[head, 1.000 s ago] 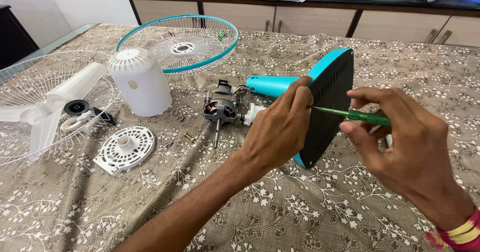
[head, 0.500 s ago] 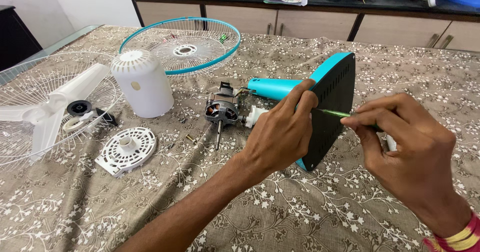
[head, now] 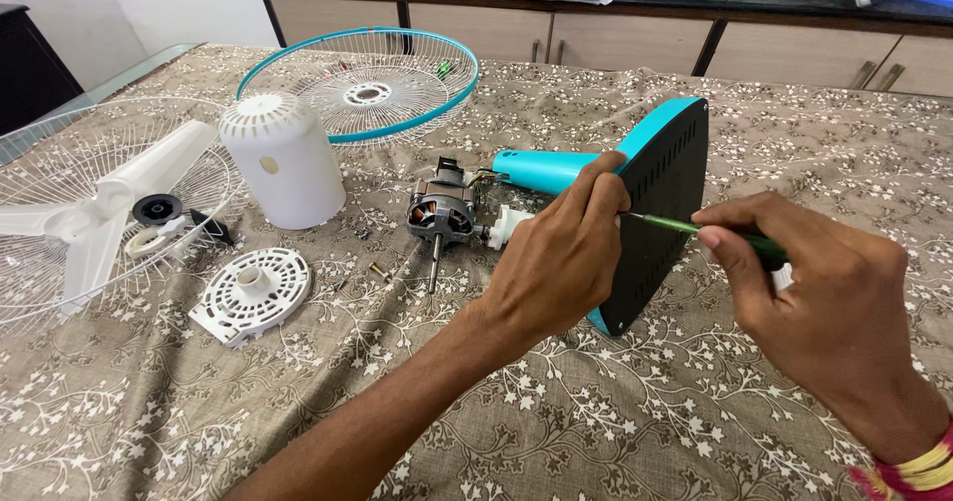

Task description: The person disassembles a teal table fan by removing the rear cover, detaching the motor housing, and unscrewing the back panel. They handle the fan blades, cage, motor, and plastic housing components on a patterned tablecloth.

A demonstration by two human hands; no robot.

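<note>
A table under a floral brown cloth carries a fan base, motor, white cover, two grilles.

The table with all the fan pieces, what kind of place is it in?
Probably a room at home, used for fixing a fan: a flowery tablecloth covers the table, wooden cabinets stand behind, and a fan motor lies loose.

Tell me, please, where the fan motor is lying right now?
The fan motor lies mid-table in the head view, right of the white motor cover, just left of the left hand.
</note>
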